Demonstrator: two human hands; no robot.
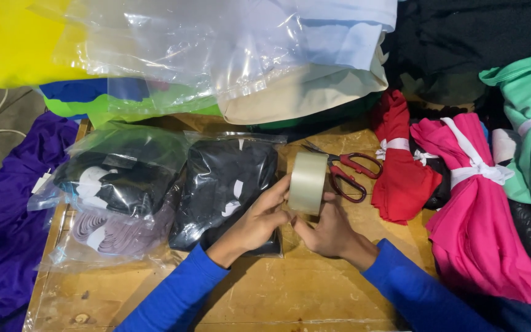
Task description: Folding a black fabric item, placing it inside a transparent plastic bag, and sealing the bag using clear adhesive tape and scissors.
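Both hands, left hand (258, 222) and right hand (329, 230), grasping a clear tape roll (306, 182) upright beside red-handled scissors (350, 172), bagged black garment (225, 184) unsealed.

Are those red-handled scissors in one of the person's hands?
No, the scissors lie on the wooden table behind the roll of clear tape, which the left hand and right hand hold.
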